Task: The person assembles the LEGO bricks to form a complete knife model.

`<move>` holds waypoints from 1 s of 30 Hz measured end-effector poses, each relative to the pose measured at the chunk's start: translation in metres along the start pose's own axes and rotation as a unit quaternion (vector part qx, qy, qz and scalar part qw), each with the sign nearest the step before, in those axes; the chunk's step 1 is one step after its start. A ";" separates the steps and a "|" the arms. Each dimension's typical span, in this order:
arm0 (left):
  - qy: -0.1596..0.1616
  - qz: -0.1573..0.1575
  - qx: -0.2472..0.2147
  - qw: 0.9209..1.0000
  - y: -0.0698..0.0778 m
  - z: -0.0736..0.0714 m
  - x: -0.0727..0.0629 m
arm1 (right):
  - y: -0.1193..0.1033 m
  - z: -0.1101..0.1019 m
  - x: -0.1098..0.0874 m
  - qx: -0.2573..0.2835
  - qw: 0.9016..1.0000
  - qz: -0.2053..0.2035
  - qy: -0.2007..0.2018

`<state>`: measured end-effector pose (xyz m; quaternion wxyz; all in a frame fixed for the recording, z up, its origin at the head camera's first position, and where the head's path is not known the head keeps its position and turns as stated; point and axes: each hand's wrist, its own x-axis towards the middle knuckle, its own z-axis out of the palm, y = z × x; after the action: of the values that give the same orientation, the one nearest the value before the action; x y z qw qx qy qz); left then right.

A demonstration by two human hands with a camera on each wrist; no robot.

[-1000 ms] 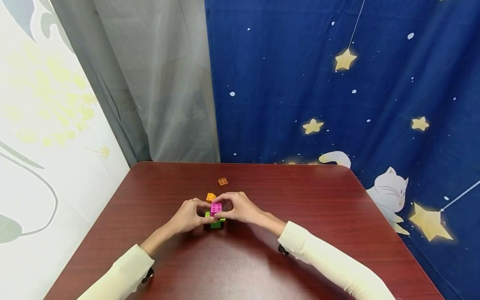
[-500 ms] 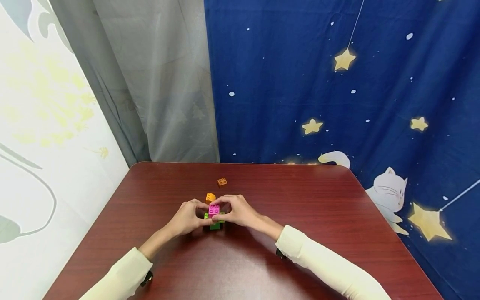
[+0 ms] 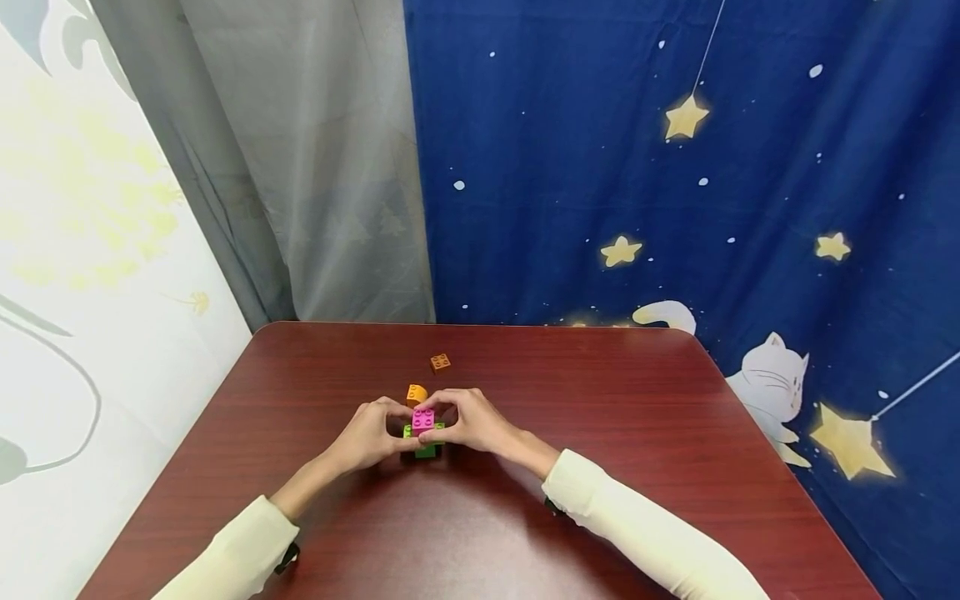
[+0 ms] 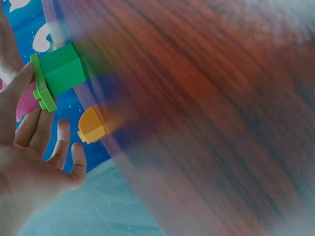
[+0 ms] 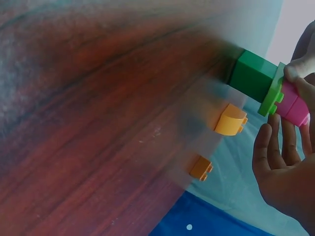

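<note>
A pink toy building brick (image 3: 423, 418) with round studs sits on top of a light-green plate (image 5: 271, 96), which lies across a dark-green block (image 5: 253, 76) standing on the table. From the left side, my left hand (image 3: 369, 433) holds the pink brick between thumb and fingers. My right hand (image 3: 480, 423) grips the same brick from the right, its thumb at the near side. A seam line crosses the pink part in the right wrist view. Just behind the stack lies a yellow-orange brick (image 3: 416, 394) with a curved side, touched by neither hand.
Farther back on the dark-red wooden table (image 3: 570, 383) lies a small orange four-stud brick (image 3: 439, 362). A grey curtain (image 3: 352, 167) and a blue curtain (image 3: 555, 150) with stars hang behind the far table edge. White patterned cloth (image 3: 90, 250) hangs at the left.
Both hands and the pink brick have shifted slightly left over the stack, and more of the light-green plate shows at its right. The whole head view has drifted a little.
</note>
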<state>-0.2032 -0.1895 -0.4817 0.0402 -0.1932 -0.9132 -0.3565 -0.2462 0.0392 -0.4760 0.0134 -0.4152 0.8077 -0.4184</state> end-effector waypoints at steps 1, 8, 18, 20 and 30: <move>0.000 0.001 0.000 1.000 0.000 0.000 0.000 | 0.000 0.000 0.000 -0.002 1.000 -0.001 0.002; -0.015 0.012 0.005 1.000 0.001 -0.003 -0.001 | -0.001 0.000 -0.003 -0.014 1.000 -0.015 0.012; -0.015 0.011 -0.009 1.000 0.004 -0.008 -0.007 | 0.001 0.001 -0.003 -0.039 0.998 -0.039 0.017; -0.007 0.009 -0.019 1.000 0.006 -0.007 -0.007 | 0.001 0.001 -0.003 -0.038 0.998 -0.041 0.019; 0.034 0.021 -0.025 0.999 0.012 -0.004 -0.002 | 0.003 0.002 -0.004 -0.017 0.999 -0.015 0.034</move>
<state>-0.1970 -0.1852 -0.4713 0.0741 -0.2011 -0.8978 -0.3846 -0.2448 0.0419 -0.4806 -0.0277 -0.4132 0.8081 -0.4190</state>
